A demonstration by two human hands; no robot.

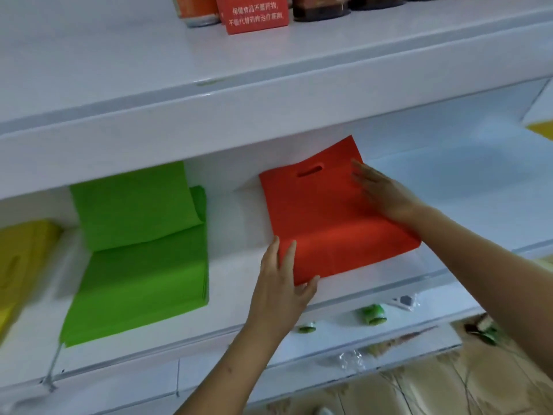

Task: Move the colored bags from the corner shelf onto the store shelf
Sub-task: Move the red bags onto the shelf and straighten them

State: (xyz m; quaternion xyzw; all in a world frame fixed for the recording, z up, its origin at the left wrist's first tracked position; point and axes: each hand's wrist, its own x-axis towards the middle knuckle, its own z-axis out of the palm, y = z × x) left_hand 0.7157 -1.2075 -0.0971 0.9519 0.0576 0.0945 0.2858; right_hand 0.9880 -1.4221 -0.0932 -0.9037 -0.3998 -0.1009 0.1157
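**Squaring the red bags on the store shelf**

At the far left of the store shelf (233,265) a yellow bag (21,253) lies partly out of frame. Beside it sits the green stack (140,253), its top half leaning up against the back wall and its lower half flat on the board.

Next comes the red bag stack (332,223), folded the same way, handle slot up near the wall. The left hand (281,289) rests at its near left corner, fingers straight and slightly apart on top, thumb against the front edge. The right hand (386,193) lies flat on the right side of the red fabric, fingers straight and close together, pressing rather than gripping.

The step in hand looks like settling and aligning the stack. To do it well, I would keep both palms flat, nudge the near corner so the front edge runs parallel to the shelf lip, and press the crease down so the stack does not slide forward. Leaving a gap like the one beside the green stack would keep the row even.
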